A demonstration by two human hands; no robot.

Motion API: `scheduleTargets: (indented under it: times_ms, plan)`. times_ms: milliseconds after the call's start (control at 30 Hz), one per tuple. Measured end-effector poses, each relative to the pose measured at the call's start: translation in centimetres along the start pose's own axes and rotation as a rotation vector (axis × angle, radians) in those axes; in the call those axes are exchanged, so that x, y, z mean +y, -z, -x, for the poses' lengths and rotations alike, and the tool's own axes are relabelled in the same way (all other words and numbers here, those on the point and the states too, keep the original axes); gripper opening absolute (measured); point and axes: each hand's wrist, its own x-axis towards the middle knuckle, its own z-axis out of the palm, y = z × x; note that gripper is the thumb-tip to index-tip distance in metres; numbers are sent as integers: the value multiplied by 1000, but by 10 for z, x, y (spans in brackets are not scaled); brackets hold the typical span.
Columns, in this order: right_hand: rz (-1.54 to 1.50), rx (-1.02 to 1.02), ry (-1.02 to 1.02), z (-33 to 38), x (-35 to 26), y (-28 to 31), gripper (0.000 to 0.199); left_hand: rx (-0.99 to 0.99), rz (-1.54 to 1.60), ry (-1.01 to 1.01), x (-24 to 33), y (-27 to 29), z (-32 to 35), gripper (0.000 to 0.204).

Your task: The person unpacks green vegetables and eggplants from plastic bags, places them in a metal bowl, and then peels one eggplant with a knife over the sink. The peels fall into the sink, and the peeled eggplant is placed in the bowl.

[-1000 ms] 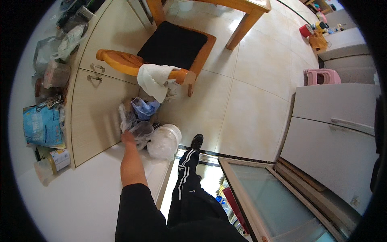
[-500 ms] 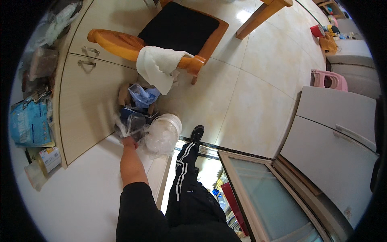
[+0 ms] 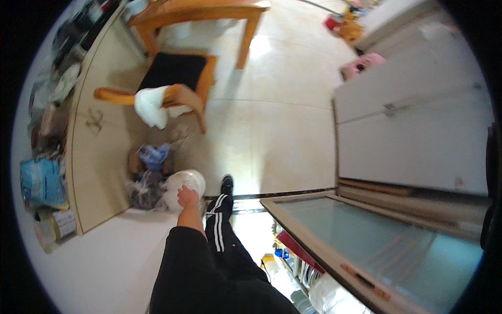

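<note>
My left hand (image 3: pixel 187 197) hangs bare over the near side of a round white bucket (image 3: pixel 196 180). Crumpled clear plastic (image 3: pixel 170 194) lies against the bucket, beside my fingers. The fingers look bent but are smeared, so I cannot tell whether they grip anything. Left of the bucket stands a clear plastic bag with dark contents (image 3: pixel 148 189). A blue plastic bag (image 3: pixel 153 155) sits just beyond it. My right hand is out of view.
A wooden chair (image 3: pixel 208 73) with a black seat and a white cloth (image 3: pixel 150 106) stands beyond the bags, near a cabinet (image 3: pixel 102 172). A glass-paned door (image 3: pixel 355 225) stands to the right, a white fridge (image 3: pixel 408 141) beyond it. My shoe (image 3: pixel 227 185) is beside the bucket.
My left hand has left the clear plastic bag and moved right, over the white bucket. My view has shifted, bringing more of the wooden table and the door into sight.
</note>
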Motion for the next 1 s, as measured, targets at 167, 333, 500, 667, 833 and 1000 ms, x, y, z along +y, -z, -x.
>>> scheduleTargets:
  times_ms: [167,333,500,667,833,1000]
  plan:
    - [-365,141,-43,46,180,-10,37,350,-267,-404,-8,-94,70,59]
    - [-770,260,-105,27,349,-34,42,378,-295,-871,1,-169,150,59]
    - [-587,572,-141,20,394,-67,47,80,-488,-1504,14,-240,281,53]
    - [-1082,681,-348,46,447,-100,39,-407,-937,-1754,-41,-311,404,47]
    - [-1244,740,-496,53,450,-160,37,-664,-1398,-1751,-46,-345,455,43]
    - [-1695,648,-749,79,495,-216,64,-937,-1410,-1506,-85,-440,538,34]
